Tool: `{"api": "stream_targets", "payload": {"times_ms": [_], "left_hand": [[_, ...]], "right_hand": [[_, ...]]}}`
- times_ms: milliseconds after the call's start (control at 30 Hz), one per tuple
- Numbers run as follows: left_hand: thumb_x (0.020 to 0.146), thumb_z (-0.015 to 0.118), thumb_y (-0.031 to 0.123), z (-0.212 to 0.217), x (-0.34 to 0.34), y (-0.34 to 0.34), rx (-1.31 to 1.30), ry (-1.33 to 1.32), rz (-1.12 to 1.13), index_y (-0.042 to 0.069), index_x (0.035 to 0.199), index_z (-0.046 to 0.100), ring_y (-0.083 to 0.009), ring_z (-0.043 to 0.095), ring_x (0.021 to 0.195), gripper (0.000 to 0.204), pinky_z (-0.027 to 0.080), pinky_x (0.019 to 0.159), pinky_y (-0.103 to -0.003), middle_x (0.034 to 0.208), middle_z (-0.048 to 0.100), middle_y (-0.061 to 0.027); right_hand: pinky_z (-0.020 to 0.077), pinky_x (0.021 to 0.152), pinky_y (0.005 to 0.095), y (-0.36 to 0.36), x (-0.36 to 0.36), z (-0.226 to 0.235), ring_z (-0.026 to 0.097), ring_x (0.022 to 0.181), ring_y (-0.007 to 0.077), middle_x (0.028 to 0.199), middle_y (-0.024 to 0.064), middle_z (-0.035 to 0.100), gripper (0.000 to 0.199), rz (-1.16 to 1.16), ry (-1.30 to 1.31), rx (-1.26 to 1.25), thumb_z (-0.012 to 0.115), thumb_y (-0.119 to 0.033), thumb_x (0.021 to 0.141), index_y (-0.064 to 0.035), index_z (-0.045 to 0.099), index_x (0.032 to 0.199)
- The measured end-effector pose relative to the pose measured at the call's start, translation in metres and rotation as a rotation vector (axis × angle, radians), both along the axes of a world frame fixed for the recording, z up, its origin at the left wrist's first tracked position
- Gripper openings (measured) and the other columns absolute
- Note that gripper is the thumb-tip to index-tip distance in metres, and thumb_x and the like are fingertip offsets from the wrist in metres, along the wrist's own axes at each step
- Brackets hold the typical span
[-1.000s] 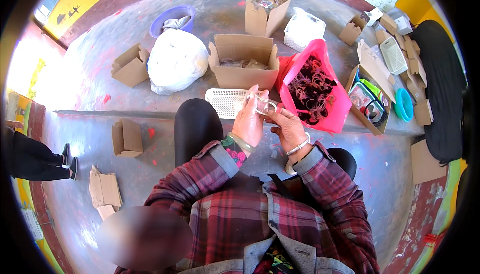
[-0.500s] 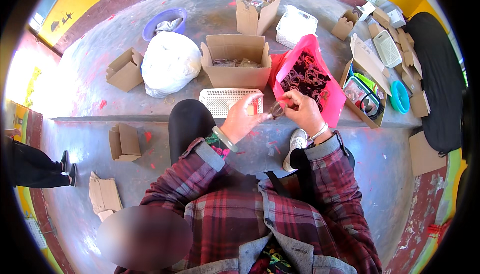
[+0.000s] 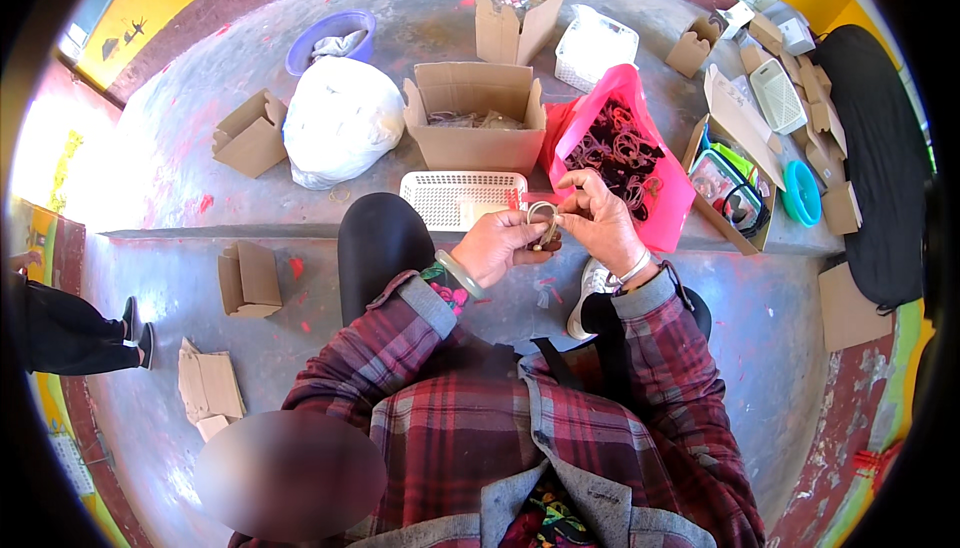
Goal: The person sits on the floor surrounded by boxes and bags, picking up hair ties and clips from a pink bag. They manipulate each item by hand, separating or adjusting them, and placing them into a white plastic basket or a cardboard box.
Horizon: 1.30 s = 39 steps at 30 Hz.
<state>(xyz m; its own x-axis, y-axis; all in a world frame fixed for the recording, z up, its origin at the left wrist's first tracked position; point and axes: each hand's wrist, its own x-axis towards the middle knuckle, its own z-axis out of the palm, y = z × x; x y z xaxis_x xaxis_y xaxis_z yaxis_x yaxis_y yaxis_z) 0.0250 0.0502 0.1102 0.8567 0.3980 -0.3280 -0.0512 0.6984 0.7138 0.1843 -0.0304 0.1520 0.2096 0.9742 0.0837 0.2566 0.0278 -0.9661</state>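
Though small, pale loop, perhaps cord, between left grip and right grip.

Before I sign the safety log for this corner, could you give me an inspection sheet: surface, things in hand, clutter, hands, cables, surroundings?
Surface: grey raised ledge with red marks, stepping down to a grey floor.
Things in hand: pale looped band; material unclear.
Clutter: perforated white basket, open cardboard box, pink bag of tangled loops, white bundle, flattened cardboard.
Hands: left hand and right hand both pinch the band; both bare.
Cables: no power cable made out.
Surroundings: another person's legs at far left; yellow and dark red wall behind the ledge.
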Motion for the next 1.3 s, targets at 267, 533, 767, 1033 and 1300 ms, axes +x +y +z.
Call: {"api": "stream_targets", "payload": {"times_ms": [267, 533, 767, 1033, 1300], "left_hand": [[0.089, 0.05, 0.01, -0.006, 0.001, -0.001, -0.01, -0.003, 0.087, -0.002, 0.111, 0.052, -0.0166, 0.058, 0.093, 0.025, 0.049, 0.084, -0.031, 0.098, 0.059, -0.0072], [0.089, 0.051, 0.012, 0.002, 0.0, -0.004, 0.067, 0.027, 0.037, 0.0, 0.117, 0.05, -0.0139, 0.058, 0.092, 0.03, 0.048, 0.084, -0.028, 0.1, 0.058, -0.0049], [0.089, 0.051, 0.013, -0.003, 0.002, -0.005, 0.109, 0.019, 0.036, 0.0, 0.113, 0.052, -0.0146, 0.057, 0.092, 0.026, 0.048, 0.084, -0.029, 0.103, 0.057, -0.0052], [0.09, 0.049, 0.014, -0.008, 0.004, -0.006, 0.098, 0.029, 0.032, 0.0, 0.111, 0.053, -0.0148, 0.058, 0.091, 0.025, 0.049, 0.084, -0.03, 0.101, 0.057, -0.0056], [0.092, 0.047, 0.017, -0.01, 0.004, -0.008, 0.088, -0.023, 0.118, 0.001, 0.117, 0.05, -0.0156, 0.059, 0.091, 0.03, 0.05, 0.082, -0.031, 0.102, 0.057, -0.0067]], "right_hand": [[0.0413, 0.088, 0.0357, 0.002, -0.005, 0.003, 0.048, 0.109, 0.0279, 0.113, 0.014, 0.051, 0.039, -0.117, -0.514, 0.285, 0.066, 0.002, 0.066, -0.0111, 0.061, 0.102], [0.032, 0.1, 0.0417, 0.002, -0.004, 0.001, 0.03, 0.126, 0.0385, 0.131, 0.0186, 0.041, 0.025, -0.125, -0.723, 0.306, 0.069, -0.003, 0.065, -0.0106, 0.069, 0.089], [0.0331, 0.099, 0.0426, 0.003, 0.0, 0.001, 0.031, 0.126, 0.0394, 0.129, 0.0193, 0.043, 0.019, -0.061, -0.786, 0.351, 0.069, -0.007, 0.066, -0.0067, 0.068, 0.085], [0.0321, 0.1, 0.0423, 0.001, 0.0, 0.001, 0.029, 0.127, 0.0371, 0.128, 0.0188, 0.044, 0.015, 0.007, -0.746, 0.273, 0.064, -0.008, 0.066, -0.0044, 0.067, 0.08], [0.0313, 0.101, 0.041, 0.0, -0.001, 0.0, 0.03, 0.127, 0.035, 0.128, 0.0168, 0.045, 0.019, -0.011, -0.674, 0.234, 0.064, -0.006, 0.067, -0.006, 0.067, 0.085]]}}
